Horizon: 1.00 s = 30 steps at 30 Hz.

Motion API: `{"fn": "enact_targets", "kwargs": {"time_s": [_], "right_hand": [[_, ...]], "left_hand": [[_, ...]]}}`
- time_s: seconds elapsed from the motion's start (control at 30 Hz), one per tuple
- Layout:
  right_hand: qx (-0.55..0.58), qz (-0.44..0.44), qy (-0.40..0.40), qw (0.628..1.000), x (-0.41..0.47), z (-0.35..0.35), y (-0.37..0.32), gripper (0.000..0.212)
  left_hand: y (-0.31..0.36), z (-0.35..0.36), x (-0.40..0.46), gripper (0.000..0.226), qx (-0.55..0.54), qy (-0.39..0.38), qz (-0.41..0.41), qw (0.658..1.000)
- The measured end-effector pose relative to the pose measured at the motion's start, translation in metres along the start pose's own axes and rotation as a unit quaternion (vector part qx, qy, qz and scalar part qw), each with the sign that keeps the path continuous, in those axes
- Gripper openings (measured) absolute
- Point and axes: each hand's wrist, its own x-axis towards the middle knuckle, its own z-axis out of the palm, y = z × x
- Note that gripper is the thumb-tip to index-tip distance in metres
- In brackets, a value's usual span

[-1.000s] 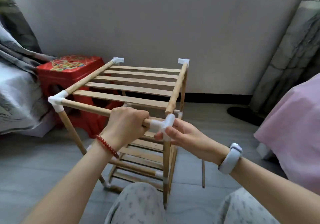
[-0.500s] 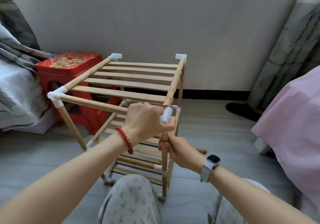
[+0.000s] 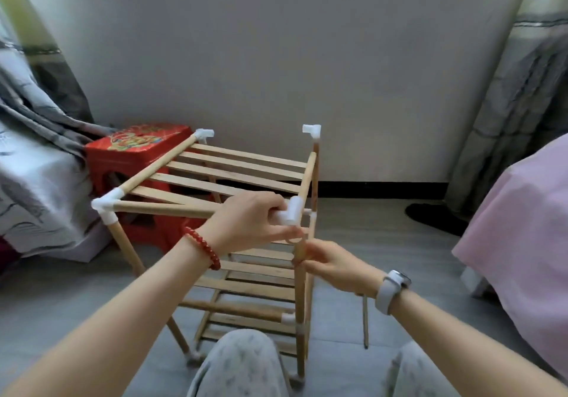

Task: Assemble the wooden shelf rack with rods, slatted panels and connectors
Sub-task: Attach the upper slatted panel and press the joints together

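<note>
1. Left of the wooden rack (image 3: 246,169), we are seeing a red stool (image 3: 144,150) standing on the floor, close behind the near-left white connector (image 3: 106,209).
2. The rack is standing on the grey floor (image 3: 61,298) before the wall, and its top slatted panel (image 3: 233,170) is lying across the upper rods.
3. We are gripping with our left hand (image 3: 249,221) the front top rod (image 3: 166,209), at its end beside the near-right connector (image 3: 292,215), fingers curled around it.
4. Just below this connector, our right hand (image 3: 332,266) is pinching the upright rod (image 3: 299,289); the connector seems lifted off the top of the rod.
5. Right of the rack, one loose rod (image 3: 365,323) is lying on the floor, and further right a pink cover (image 3: 522,227) is hanging.
</note>
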Motion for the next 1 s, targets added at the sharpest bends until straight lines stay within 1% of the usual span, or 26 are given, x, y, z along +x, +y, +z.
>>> {"fn": "enact_targets", "kwargs": {"time_s": [0.07,0.1,0.13,0.17,0.27,0.3,0.33,0.37,0.4,0.47,0.57,0.6,0.63,0.73,0.8,0.83,0.87,0.93,0.97,1.0], "right_hand": [[0.094,0.005,0.033,0.995,-0.006,-0.021,-0.013,0.021],[0.141,0.008,0.054,0.988,-0.009,-0.030,-0.021,0.019],[0.163,0.004,0.071,0.984,-0.011,-0.035,-0.028,0.015],[0.150,-0.005,0.084,0.985,-0.010,-0.036,-0.037,0.016],[-0.013,-0.029,0.107,0.994,0.001,-0.022,-0.068,0.045],[-0.054,-0.030,0.120,0.991,0.007,-0.017,-0.074,0.047],[-0.072,-0.021,0.134,0.988,0.012,-0.012,-0.078,0.044],[-0.072,-0.011,0.144,0.987,0.016,-0.009,-0.081,0.038],[-0.060,-0.004,0.148,0.987,0.018,-0.007,-0.082,0.031],[-0.012,0.001,0.142,0.990,0.019,-0.007,-0.080,0.025],[0.060,-0.021,0.112,0.992,0.013,-0.001,-0.080,0.040],[0.073,-0.036,0.111,0.990,0.013,0.003,-0.079,0.042],[0.075,-0.054,0.116,0.989,0.012,0.006,-0.079,0.039],[0.019,-0.123,0.114,0.986,0.010,0.001,-0.082,0.030],[-0.028,-0.146,0.093,0.985,0.009,-0.008,-0.084,0.032],[-0.069,-0.163,0.086,0.980,0.008,-0.012,-0.084,0.032],[-0.125,-0.189,0.087,0.970,0.006,-0.014,-0.083,0.033],[-0.238,-0.250,0.102,0.933,0.002,-0.020,-0.075,0.037],[-0.261,-0.264,0.116,0.921,-0.001,-0.026,-0.071,0.040],[-0.250,-0.262,0.138,0.922,-0.005,-0.034,-0.067,0.042]], "left_hand": [[-0.010,-0.006,-0.005,0.035,-0.021,-0.008,0.007,1.000],[-0.013,-0.009,-0.008,0.033,-0.009,-0.007,0.007,1.000],[-0.016,-0.008,-0.011,0.031,0.015,-0.002,0.004,1.000],[-0.018,-0.007,-0.013,0.030,0.046,0.004,-0.005,0.999],[-0.019,0.002,-0.012,0.021,0.142,0.064,-0.037,0.987],[-0.017,0.006,-0.012,0.019,0.168,0.081,-0.052,0.981],[-0.014,0.009,-0.012,0.017,0.184,0.096,-0.069,0.976],[-0.013,0.012,-0.014,0.014,0.193,0.110,-0.080,0.972],[-0.013,0.014,-0.015,0.012,0.181,0.134,-0.072,0.972],[-0.014,0.012,-0.017,0.026,0.167,0.161,-0.049,0.971],[-0.012,0.010,-0.016,0.036,0.168,0.181,-0.045,0.968],[-0.011,0.011,-0.015,0.038,0.162,0.182,-0.041,0.969],[-0.011,0.011,-0.014,0.039,0.160,0.179,-0.041,0.970],[-0.013,0.009,-0.015,0.040,0.148,0.175,-0.038,0.973],[-0.015,0.007,-0.014,0.038,0.136,0.160,-0.030,0.977],[-0.015,0.007,-0.012,0.036,0.135,0.155,-0.028,0.978],[-0.015,0.008,-0.012,0.034,0.137,0.154,-0.027,0.978],[-0.017,0.010,-0.013,0.034,0.143,0.158,-0.033,0.976],[-0.020,0.011,-0.014,0.035,0.145,0.158,-0.039,0.976],[-0.023,0.011,-0.016,0.036,0.146,0.159,-0.044,0.975]]}}
